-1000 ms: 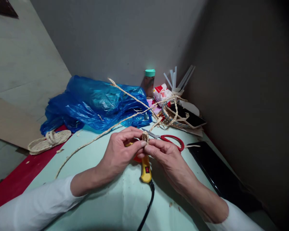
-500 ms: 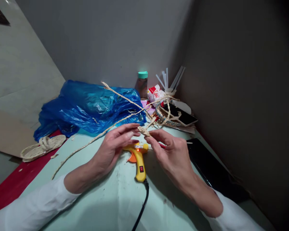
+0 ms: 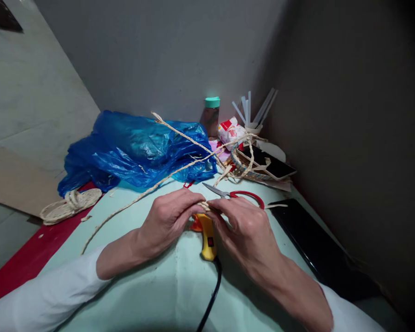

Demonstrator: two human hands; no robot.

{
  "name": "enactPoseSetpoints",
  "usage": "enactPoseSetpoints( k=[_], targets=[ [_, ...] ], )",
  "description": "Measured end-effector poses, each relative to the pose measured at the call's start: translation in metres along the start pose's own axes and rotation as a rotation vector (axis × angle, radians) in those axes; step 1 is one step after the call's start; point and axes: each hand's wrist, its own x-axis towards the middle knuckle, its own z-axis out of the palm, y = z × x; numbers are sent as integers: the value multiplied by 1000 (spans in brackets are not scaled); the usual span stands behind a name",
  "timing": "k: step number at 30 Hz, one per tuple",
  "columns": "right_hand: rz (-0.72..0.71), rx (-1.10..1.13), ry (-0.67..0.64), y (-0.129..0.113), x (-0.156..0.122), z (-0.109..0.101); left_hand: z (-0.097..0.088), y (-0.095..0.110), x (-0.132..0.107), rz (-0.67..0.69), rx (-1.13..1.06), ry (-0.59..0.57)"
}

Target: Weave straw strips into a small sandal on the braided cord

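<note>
Between the fingertips of both hands is a small piece of braided straw cord (image 3: pixel 204 206), mostly covered by the fingers. My left hand (image 3: pixel 169 214) pinches it from the left, and my right hand (image 3: pixel 247 226) grips its other side. Directly below them a yellow glue gun (image 3: pixel 208 240) with an orange trigger lies on the table, its nozzle end hidden by the hands. Its black cable runs toward me. Just beyond my right hand lie red-handled scissors (image 3: pixel 233 192), blades pointing left.
A long twisted straw cord (image 3: pixel 141 196) crosses the pale green table (image 3: pixel 145 286). Behind it sits a crumpled blue plastic bag (image 3: pixel 134 147). A coiled straw piece (image 3: pixel 72 207) lies left; a teal-lidded jar (image 3: pixel 211 117), glue sticks (image 3: pixel 248 108) and a phone (image 3: pixel 269 161) stand at the back. At right is a black panel (image 3: pixel 318 240).
My left hand has closed onto the braided piece, which both hands now hold lower, over the glue gun. The scissors have come into fuller view. The whole scene has shifted slightly right.
</note>
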Motion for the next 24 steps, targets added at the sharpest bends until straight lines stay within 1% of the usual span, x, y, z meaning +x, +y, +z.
enactPoseSetpoints(
  k=[2, 4, 7, 9, 11, 13, 15, 17, 19, 21, 24],
  targets=[
    [-6, 58, -13, 0, 1, -1, 1, -4, -2, 114, 37, 44],
    [4, 122, -32, -1, 2, -3, 0, -6, -3, 158, 66, 83],
    [22, 157, -59, -2, 3, -3, 0, -8, -4, 175, 79, 118],
    [9, 111, -69, -1, 3, -1, 0, -8, -4, 174, 85, 131],
    [-17, 47, -73, 0, 2, 2, 0, -8, -4, 141, 83, 148],
    [-57, 4, -58, 1, 1, 4, 0, -6, -3, 48, 46, 145],
    [-120, -9, -27, 2, 0, 3, 0, -2, -2, -117, -48, 112],
    [-179, 4, 6, 2, -1, 1, -2, 4, 1, -307, -211, 56],
    [-225, 35, 47, 3, -1, -1, -3, 9, 3, -468, -401, 11],
    [-278, 81, 108, 3, -1, -3, -4, 14, 4, -572, -556, -12],
    [-377, 104, 189, 3, 0, -6, -5, 18, 5, -651, -693, -7]
  ],
)
